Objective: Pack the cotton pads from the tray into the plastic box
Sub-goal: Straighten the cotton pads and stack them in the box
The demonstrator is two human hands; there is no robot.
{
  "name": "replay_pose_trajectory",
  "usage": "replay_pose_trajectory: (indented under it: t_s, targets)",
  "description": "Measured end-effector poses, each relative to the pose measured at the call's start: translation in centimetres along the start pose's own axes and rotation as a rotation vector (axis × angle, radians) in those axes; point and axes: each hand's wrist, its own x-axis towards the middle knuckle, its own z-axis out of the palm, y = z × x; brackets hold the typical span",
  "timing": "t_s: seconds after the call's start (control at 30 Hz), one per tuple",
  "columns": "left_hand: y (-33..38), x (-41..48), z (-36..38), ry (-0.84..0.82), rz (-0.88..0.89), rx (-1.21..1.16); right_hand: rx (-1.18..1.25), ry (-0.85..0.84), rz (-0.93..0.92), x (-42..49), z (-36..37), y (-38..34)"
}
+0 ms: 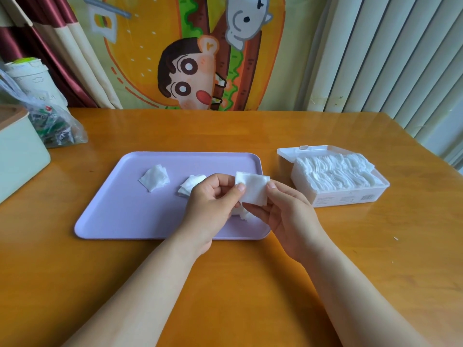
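Observation:
A lilac tray (140, 211) lies in the middle of the wooden table. Over its right part my left hand (213, 204) and my right hand (288, 214) both pinch a small stack of white square cotton pads (254, 190), held just above the tray. One pile of pads (154, 180) lies on the tray's left half, another (190, 187) sits partly behind my left hand, and a few more pads (244, 215) show under my hands. To the right stands the clear plastic box (350, 197), lid open, filled with rows of pads.
A pale green box (20, 159) sits at the left table edge, with a plastic bag of small items (55, 126) and a white tub (27, 78) behind it. Curtains and a cartoon cloth hang behind the table. Bare tabletop lies in front of the tray.

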Motion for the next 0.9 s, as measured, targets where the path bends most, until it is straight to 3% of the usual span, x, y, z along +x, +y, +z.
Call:
replay_pose_trajectory:
  t_s: [0.13,0.27,0.43,0.53,0.67,0.9]
  targets:
    - [-0.1,0.1,0.2,0.021,0.008,0.013,0.031,-0.012,-0.003,0.0,0.1,-0.1]
    - [-0.2,0.1,0.0,0.010,0.058,0.129,-0.122,-0.005,-0.092,0.0,0.3,0.5]
    - [-0.6,1.4,-3.5,-0.218,0.284,0.699,-0.184,0.307,-0.140,0.6,-0.5,1.3]
    - [-1.4,1.5,-4.0,-0.332,0.353,0.884,-0.286,0.396,-0.164,0.9,-1.0,1.4]
    - [-1.9,1.9,-3.5,-0.254,0.465,0.957,-0.292,0.411,-0.147,0.7,-0.7,1.1]
    - [-1.5,1.8,-3.6,-0.213,0.389,0.870,-0.319,0.398,-0.120,0.8,-1.1,1.3]
